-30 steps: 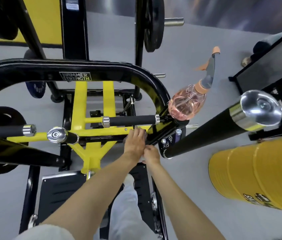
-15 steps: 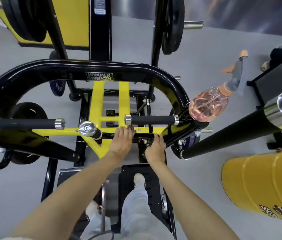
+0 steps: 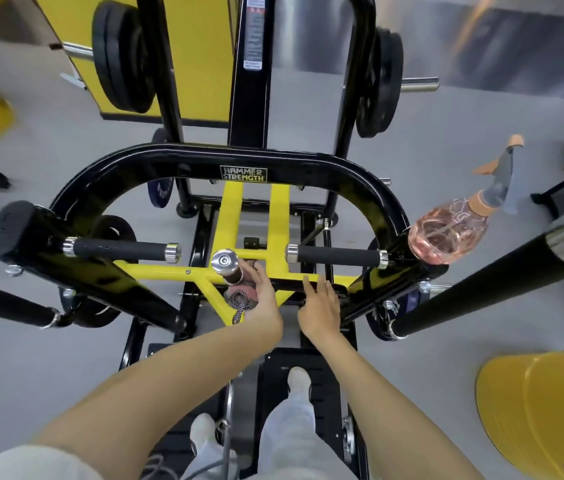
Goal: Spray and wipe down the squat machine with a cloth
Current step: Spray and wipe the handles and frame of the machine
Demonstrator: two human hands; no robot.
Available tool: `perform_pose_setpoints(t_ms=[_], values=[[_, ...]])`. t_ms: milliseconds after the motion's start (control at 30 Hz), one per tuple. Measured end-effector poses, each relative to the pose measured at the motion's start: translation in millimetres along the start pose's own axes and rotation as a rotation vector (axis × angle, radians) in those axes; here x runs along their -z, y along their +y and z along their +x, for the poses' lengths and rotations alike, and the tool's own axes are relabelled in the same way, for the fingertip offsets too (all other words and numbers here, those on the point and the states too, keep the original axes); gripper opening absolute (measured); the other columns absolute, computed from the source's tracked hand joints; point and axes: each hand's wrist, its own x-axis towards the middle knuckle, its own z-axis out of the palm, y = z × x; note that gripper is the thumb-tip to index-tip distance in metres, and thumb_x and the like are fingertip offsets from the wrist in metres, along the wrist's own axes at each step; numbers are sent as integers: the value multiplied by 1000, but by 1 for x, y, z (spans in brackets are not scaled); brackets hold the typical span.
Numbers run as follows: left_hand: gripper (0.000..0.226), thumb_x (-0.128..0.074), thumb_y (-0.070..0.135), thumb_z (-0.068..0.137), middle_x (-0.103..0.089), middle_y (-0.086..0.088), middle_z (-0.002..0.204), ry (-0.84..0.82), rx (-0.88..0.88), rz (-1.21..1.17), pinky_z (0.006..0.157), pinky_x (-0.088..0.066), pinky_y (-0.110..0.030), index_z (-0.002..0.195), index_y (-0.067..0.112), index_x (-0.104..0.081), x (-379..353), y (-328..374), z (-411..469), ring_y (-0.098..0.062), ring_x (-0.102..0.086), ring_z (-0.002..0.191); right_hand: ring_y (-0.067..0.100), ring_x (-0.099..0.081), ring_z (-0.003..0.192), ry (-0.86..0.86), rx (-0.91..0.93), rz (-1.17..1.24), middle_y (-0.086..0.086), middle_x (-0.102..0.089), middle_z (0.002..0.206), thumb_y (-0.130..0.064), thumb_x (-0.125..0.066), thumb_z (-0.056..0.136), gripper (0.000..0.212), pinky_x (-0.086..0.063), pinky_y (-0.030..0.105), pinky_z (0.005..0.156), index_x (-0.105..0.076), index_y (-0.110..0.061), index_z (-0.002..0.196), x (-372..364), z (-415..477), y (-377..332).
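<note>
At the frame's centre the left hand grips the cloth around the chrome-capped post of the squat machine, the right hand just beside it with fingers loosely straight, and the spray bottle resting at middle right.

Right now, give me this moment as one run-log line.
phase: wipe | left hand: grips cloth at chrome-capped peg | right hand: open, empty | spray bottle: on black frame, right end

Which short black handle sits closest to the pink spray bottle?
The right-hand handle: its outer end is next to the spray bottle; the left handle lies far across from it.
</note>
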Motion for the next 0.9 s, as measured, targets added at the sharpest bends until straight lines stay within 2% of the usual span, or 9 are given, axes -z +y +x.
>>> perform_pose_setpoints(t_ms=[100, 200, 333, 467, 567, 667, 733, 833, 900], values=[[38, -53, 33, 92, -56, -38, 112, -71, -49, -295, 92, -36, -70, 100, -4, -57, 10, -16, 12, -61, -50, 107, 25, 0, 148, -8, -20, 9, 10, 1, 161, -7, -45, 94, 67, -8, 40, 121, -16, -19, 153, -3, -2, 14], [15, -53, 13, 86, -61, -13, 102, -146, -83, -757, 98, -38, -52, 99, 9, -59, 1, -44, 32, -37, -55, 94, 25, -2, 148, 39, -39, 19, 11, 1, 160, -5, -47, 92, 71, -10, 38, 121, -13, -16, 153, -10, -7, 31], [24, -51, 11, 87, -57, -7, 113, -167, -60, -1197, 80, -43, -37, 108, 14, -63, 0, -40, 54, -28, -54, 97, 25, -3, 148, 43, -101, 115, 8, 1, 161, -5, -53, 91, 78, -15, 37, 120, -7, -16, 153, -10, -4, 46], [26, -43, 13, 93, -59, -10, 118, -57, -21, -1605, 85, -47, -35, 113, 9, -58, 18, -15, 77, -29, -55, 110, 23, -12, 146, 7, -79, 249, 7, -12, 160, 1, -44, 92, 70, -21, 33, 117, -16, -18, 153, -5, 2, 54], [27, -40, 19, 96, -62, -6, 116, 82, -65, -1699, 78, -45, -32, 109, 14, -63, 48, 0, 85, -26, -58, 106, 18, -21, 144, 21, -80, 373, 1, -24, 156, 4, -41, 91, 67, -27, 31, 113, -24, -20, 151, -3, 5, 64], [33, -37, 27, 98, -55, -7, 126, 203, -141, -1713, 92, -41, -34, 122, 16, -57, 90, 10, 85, -28, -50, 116, 20, -35, 135, 98, -97, 382, 1, -36, 147, -5, -48, 92, 55, -38, 27, 100, -36, -18, 144, 1, 9, 72], [35, -38, 30, 98, -51, -11, 129, 240, -172, -1687, 96, -38, -37, 124, 12, -51, 111, 14, 85, -31, -46, 119, 21, -45, 123, 168, -151, 358, 4, -44, 138, -16, -52, 92, 43, -37, 24, 86, -45, -16, 134, 3, 13, 78], [38, -39, 30, 98, -47, -15, 131, 347, -226, -1507, 94, -39, -38, 128, 9, -47, 118, 17, 84, -33, -45, 118, 25, -40, 129, 149, -204, 336, 8, -35, 146, -13, -49, 91, 40, -43, 35, 89, -48, -15, 130, 1, 19, 85], [45, -38, 30, 99, -42, -18, 137, 451, -263, -1354, 96, -38, -39, 136, 4, -39, 114, 19, 81, -34, -41, 123, 25, -40, 128, 141, -207, 306, 7, -32, 148, -10, -48, 90, 37, -43, 36, 89, -49, -13, 127, -1, 21, 88]])
